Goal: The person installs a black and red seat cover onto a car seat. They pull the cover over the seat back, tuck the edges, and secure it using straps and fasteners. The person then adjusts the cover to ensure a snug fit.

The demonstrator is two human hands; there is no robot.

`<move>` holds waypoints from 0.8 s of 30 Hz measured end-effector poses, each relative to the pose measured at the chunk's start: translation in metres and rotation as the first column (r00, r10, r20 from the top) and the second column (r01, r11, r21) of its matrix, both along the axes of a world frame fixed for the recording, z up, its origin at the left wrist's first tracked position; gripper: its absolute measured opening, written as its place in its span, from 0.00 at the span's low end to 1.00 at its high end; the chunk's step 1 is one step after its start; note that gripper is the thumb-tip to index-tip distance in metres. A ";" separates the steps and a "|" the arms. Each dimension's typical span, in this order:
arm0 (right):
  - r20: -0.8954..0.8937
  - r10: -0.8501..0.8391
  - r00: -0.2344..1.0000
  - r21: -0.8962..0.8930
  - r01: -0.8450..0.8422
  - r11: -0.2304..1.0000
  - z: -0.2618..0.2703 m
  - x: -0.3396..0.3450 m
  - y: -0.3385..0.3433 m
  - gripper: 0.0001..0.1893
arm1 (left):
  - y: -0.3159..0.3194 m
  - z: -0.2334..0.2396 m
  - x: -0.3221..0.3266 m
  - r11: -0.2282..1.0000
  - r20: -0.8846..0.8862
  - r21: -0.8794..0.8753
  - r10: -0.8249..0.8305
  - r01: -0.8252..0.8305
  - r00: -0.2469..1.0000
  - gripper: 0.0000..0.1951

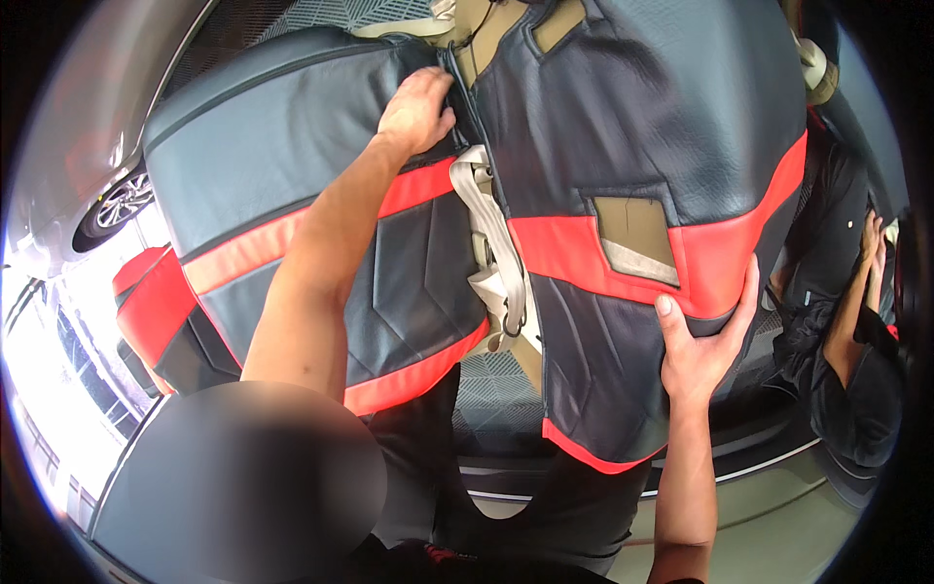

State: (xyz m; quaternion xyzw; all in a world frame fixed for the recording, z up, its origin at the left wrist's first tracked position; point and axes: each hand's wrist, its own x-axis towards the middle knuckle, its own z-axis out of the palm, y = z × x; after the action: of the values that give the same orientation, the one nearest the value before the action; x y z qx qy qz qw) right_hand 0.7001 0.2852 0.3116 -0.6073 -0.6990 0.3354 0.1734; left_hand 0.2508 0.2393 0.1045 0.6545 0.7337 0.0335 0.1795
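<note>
Two car seat sections in black and red leather-look covers lie before me, a left cover (pixel 306 139) and a right cover (pixel 576 153). My left hand (pixel 417 111) rests on the inner edge of the left cover, beside the gap; its fingertips are hidden. My right hand (pixel 700 350) grips the lower side of the right cover, thumb on the red band (pixel 719 255) and fingers along the outer edge. A four-sided opening (pixel 635 233) in that cover shows tan upholstery underneath. Beige seat-belt webbing (pixel 500 233) hangs in the gap between the sections.
Another red and black seat (pixel 149 314) stands at left, near a car with an alloy wheel (pixel 128 201). A person in dark clothes (pixel 824 314) is close by on the right. The door sill (pixel 496 489) and textured floor mat (pixel 496 394) lie below the seats.
</note>
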 end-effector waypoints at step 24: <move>-0.022 0.050 0.999 -0.006 -0.050 0.999 0.006 0.009 0.002 0.56 | 0.055 -0.034 0.038 0.534 -0.292 -0.830 -0.662 0.161 0.691 0.21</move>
State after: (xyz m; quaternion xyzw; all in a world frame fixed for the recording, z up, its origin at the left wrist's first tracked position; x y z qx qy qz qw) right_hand 0.7088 0.2874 0.3175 -0.5865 -0.7109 0.3486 0.1708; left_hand 0.2886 0.2939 0.0709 0.6573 0.5071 -0.5189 0.2036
